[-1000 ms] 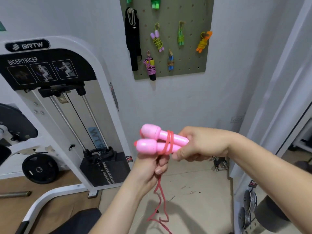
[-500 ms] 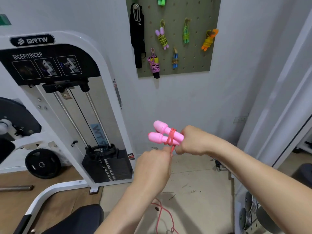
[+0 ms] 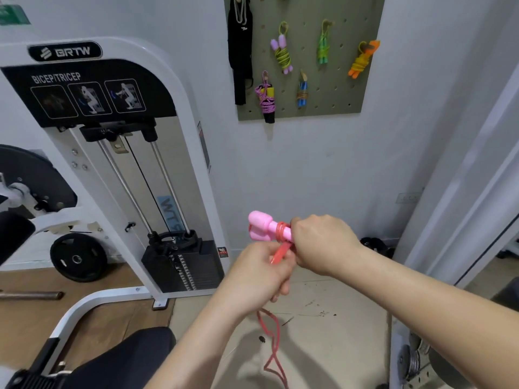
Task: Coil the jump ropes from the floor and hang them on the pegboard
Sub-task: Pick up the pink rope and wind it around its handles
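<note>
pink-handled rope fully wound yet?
No: loose red cord hangs from the left hand toward the floor, with only a few turns around the pink handles that the right hand grips.

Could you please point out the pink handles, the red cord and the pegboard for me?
pink handles (image 3: 261,223): head view, on the thick end of the upper handle.
red cord (image 3: 280,231): head view, on the turns wound round the handles.
pegboard (image 3: 337,102): head view, on a bare patch near its lower right.
</note>
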The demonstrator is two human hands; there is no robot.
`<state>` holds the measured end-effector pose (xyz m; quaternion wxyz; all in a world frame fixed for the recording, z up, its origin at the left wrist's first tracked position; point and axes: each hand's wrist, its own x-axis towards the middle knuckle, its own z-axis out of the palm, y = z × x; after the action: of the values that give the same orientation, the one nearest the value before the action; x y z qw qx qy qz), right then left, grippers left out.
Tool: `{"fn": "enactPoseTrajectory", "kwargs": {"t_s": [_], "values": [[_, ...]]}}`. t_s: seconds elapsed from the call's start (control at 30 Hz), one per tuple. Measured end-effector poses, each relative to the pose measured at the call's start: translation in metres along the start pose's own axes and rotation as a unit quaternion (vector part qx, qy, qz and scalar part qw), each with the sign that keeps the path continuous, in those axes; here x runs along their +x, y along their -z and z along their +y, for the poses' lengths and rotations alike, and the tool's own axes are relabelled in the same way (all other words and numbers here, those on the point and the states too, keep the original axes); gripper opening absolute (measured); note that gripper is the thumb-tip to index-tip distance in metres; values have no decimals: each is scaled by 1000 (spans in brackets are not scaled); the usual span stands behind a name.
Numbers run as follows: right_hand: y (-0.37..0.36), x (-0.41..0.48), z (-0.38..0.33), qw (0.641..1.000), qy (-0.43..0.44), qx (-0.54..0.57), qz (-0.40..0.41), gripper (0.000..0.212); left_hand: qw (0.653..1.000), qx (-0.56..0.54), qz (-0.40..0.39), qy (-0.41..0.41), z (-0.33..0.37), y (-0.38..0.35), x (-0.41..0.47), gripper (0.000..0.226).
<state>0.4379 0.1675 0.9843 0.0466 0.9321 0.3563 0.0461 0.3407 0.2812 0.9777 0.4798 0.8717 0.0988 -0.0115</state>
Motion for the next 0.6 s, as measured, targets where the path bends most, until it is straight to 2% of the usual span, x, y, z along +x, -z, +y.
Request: {"fn": "enactPoseTrajectory", "kwargs": {"t_s": [0.03,0.07,0.1,0.17,0.23,0.27,0.37,0.47,0.53,0.6], "values": [[-6,-2,0,1000,10,-7,-29,21,981,187,38,-47,-5,2,-1,15],[-11,-5,-1,998,19,-9,-59,26,946,302,80,-89,-8,2,-2,14],[-17,-7,-3,995,31,-14,-89,33,926,343,94,-126,-8,3,-3,14],[-24,-9,-6,986,65,-25,-149,43,901,385,44,-196,-9,4,0,16],[-25,-11,-10,970,103,-11,-222,46,878,426,-24,-216,-11,11,5,20],[-21,-13,-12,958,119,17,-262,44,878,426,-47,-214,-10,17,7,20],[3,-21,-15,932,156,80,-318,33,906,343,-104,-224,-3,34,10,14],[24,-24,-17,909,198,126,-343,36,945,188,-215,-159,-5,51,17,13],[31,-22,-18,888,216,159,-374,34,949,59,-291,-107,-13,54,18,12],[38,-20,-15,868,218,194,-402,36,947,-67,-305,-80,-23,50,17,13]]}}
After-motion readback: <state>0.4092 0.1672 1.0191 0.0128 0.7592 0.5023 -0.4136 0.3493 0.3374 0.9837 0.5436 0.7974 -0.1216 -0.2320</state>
